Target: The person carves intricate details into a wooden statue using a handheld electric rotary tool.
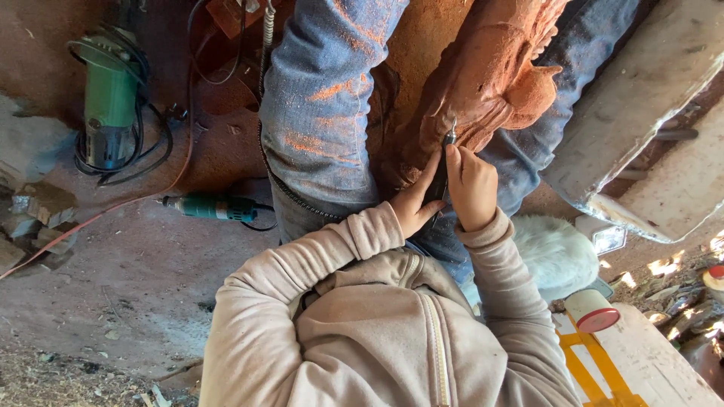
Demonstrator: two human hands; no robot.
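- Head view looks straight down on a person in a beige zip hoodie and dusty blue jeans, working on a reddish wood carving (490, 83) held between the legs.
- Right hand (471, 188) has its fingers closed around a slim dark rotary handpiece (445, 169), whose thin metal tip touches the carving's lower edge.
- Left hand (416, 202) lies against the handpiece from the left, fingers curled loosely along it; whether it truly grips the tool cannot be told.
- Carving sits in the upper middle of the scene, coated in red-orange dust, which also streaks the jeans.
- On the dusty floor far left lies a green power tool (109, 98) with a coiled black cable; a smaller teal tool (211, 207) lies nearer the left leg.
- At right, a white fluffy cushion (554, 252) sits beside the right sleeve, with a red-capped white tube (592, 310) and a yellow frame (596, 369) nearer.
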